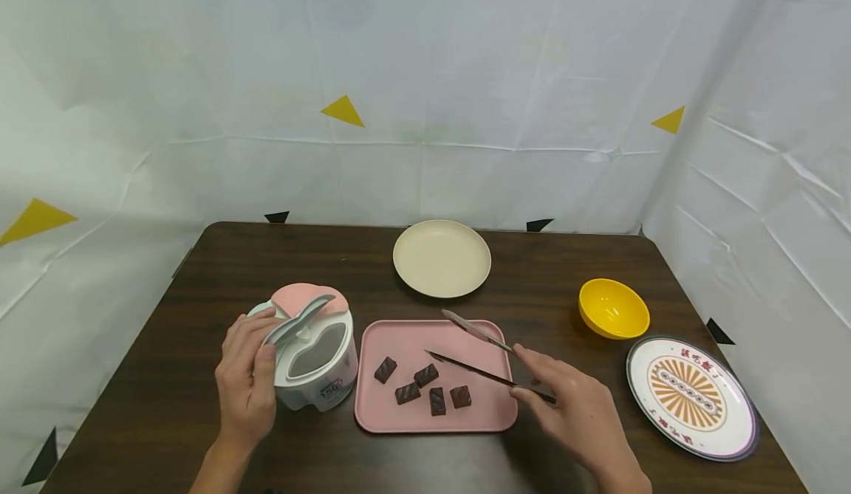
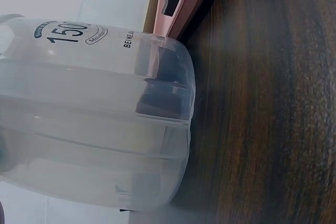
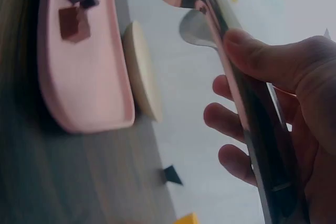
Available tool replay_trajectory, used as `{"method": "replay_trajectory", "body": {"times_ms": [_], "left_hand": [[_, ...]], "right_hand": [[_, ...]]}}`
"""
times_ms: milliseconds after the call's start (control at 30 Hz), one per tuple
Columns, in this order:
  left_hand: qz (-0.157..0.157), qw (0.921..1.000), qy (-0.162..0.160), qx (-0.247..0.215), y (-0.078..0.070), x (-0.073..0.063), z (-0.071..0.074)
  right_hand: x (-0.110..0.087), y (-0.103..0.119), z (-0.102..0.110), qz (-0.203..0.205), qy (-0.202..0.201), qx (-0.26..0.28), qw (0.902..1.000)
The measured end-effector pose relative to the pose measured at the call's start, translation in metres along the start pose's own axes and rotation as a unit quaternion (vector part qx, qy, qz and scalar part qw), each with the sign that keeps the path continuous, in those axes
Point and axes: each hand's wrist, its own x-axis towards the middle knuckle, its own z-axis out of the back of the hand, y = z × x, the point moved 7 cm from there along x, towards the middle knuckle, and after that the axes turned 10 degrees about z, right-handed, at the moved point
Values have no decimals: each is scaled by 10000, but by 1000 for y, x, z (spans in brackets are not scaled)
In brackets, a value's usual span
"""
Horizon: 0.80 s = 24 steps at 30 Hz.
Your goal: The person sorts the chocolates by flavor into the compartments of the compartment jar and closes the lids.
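My left hand grips the left side of a clear storage jar, fingers over its top edge and thumb on the near side. The jar has a pink lid flap and a raised grey-blue flap. Dark shapes show through its wall in the left wrist view. My right hand holds metal serving tongs, one tip a fork, the other a spoon. Their arms are spread above a pink tray. Several dark chocolates lie on the tray, apart from the tongs.
A cream plate lies behind the tray. To the right stand a yellow bowl and a white patterned plate near the table's right edge. White sheeting hangs at the back and sides of the dark wooden table.
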Motion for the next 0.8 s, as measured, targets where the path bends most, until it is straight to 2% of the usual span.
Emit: {"method": "replay_trajectory", "body": {"times_ms": [133, 200, 367, 433, 567, 700, 800], "left_hand": [[18, 10000, 8, 21, 1, -1, 0], [29, 10000, 3, 52, -7, 2, -1], [64, 9999, 1, 135, -11, 3, -1], [65, 9999, -1, 125, -4, 1, -1], [80, 9999, 0, 117, -3, 1, -1], [90, 9999, -4, 142, -14, 4, -2], [91, 9999, -16, 131, -25, 8, -3]], "right_hand": [[-9, -10, -3, -291, 352, 68, 9989], [-13, -14, -6, -476, 555, 171, 9972], [-22, -22, -10, -694, 982, 426, 9918], [-24, -24, -11, -739, 1143, 535, 9893], [-28, -30, -16, -1007, 1622, 747, 9788], [-30, -34, -21, -1187, 2017, 906, 9680], [-32, -34, -23, -1144, 2150, 1004, 9647]]}}
